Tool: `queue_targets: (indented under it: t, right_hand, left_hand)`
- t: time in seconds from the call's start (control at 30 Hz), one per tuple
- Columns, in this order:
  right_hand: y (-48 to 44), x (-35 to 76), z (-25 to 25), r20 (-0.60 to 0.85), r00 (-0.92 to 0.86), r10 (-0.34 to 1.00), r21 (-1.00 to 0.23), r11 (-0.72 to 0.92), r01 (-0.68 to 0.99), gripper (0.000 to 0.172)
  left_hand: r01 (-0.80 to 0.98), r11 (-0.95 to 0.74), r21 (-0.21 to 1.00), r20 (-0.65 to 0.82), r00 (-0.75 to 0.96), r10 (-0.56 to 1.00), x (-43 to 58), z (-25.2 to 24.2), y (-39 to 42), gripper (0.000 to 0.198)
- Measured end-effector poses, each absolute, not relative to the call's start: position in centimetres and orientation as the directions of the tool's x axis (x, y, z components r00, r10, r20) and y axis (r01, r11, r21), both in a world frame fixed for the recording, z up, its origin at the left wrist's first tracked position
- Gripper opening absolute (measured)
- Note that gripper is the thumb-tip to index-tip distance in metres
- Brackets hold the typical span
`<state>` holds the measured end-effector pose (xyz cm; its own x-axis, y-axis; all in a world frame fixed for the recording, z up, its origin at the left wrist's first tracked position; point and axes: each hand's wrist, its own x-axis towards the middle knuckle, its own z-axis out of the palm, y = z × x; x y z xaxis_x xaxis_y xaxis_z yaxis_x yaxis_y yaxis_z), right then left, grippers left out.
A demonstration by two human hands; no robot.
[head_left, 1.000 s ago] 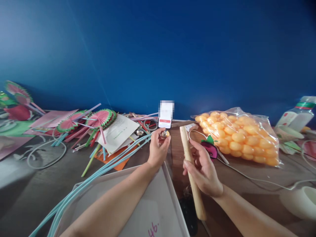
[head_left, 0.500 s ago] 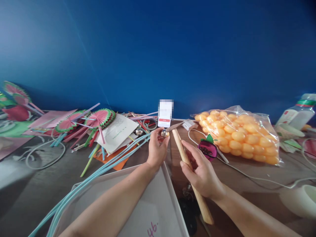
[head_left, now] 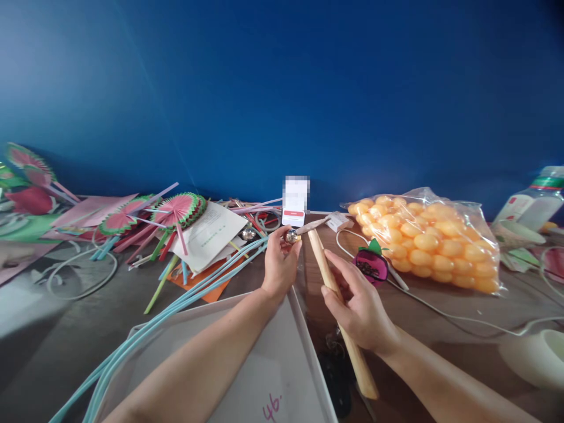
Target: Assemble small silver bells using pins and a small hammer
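Note:
My left hand (head_left: 282,258) is closed, pinching a small shiny silver ball (head_left: 291,237) with a gold-coloured bit at its right side. Long light-blue tubes (head_left: 189,299) run from behind that hand to the lower left; whether the hand grips them cannot be made out. Wrapped around the pale wooden handle of a hammer (head_left: 325,267) is my right hand (head_left: 359,299). The hammer's narrow, tapered grey head lies just right of the ball, its left end close to it. Contact between the two cannot be made out. Under my left forearm lies a white tray (head_left: 259,364) marked 46.
Behind my hands a phone (head_left: 294,202) leans upright. To the right are a purple pouch (head_left: 370,265), a bag of orange balls (head_left: 427,241), a white cable (head_left: 458,317) and a bottle (head_left: 535,200). Watermelon-patterned paper fans (head_left: 178,212) and papers (head_left: 207,235) lie left.
Both hands keep nearly the same place and hold. At the far left edge, a blurred pale shape has shifted, and part of a hand now shows there.

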<state>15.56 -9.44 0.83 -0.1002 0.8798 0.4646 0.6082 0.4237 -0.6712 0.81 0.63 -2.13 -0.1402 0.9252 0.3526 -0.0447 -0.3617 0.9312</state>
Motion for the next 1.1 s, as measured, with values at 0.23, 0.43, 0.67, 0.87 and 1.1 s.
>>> queue_targets:
  t: [0.23, 0.43, 0.67, 0.87, 1.1]
  right_hand:
    - [-9.3, 15.6, 0.8, 0.494, -0.121, 0.861, -0.628, 0.450, 0.635, 0.061]
    - [-9.5, 15.6, 0.8, 0.543, -0.073, 0.837, -0.611, 0.453, 0.650, 0.062]
    - [-9.5, 15.3, 1.1, 0.568, -0.125, 0.814, -0.553, 0.489, 0.675, 0.060]
    - [-9.7, 15.2, 1.1, 0.555, -0.143, 0.820, -0.547, 0.488, 0.680, 0.060]
    - [-9.8, 14.9, 1.0, 0.532, -0.184, 0.827, -0.540, 0.498, 0.679, 0.061]
  left_hand:
    - [-0.134, -0.292, 0.947, 0.277, -0.120, 0.953, 0.9, -1.6, 0.5, 0.044]
    - [-0.236, -0.221, 0.946, 0.198, -0.117, 0.973, 0.9, -0.5, 0.1, 0.043]
    - [-0.191, -0.169, 0.967, 0.142, -0.144, 0.979, 0.7, 0.2, -0.2, 0.041]
    - [-0.175, -0.158, 0.972, 0.134, -0.140, 0.981, 0.5, -0.3, 0.2, 0.045]
    - [-0.158, -0.172, 0.972, 0.149, -0.146, 0.978, 0.6, -0.4, 0.4, 0.041]
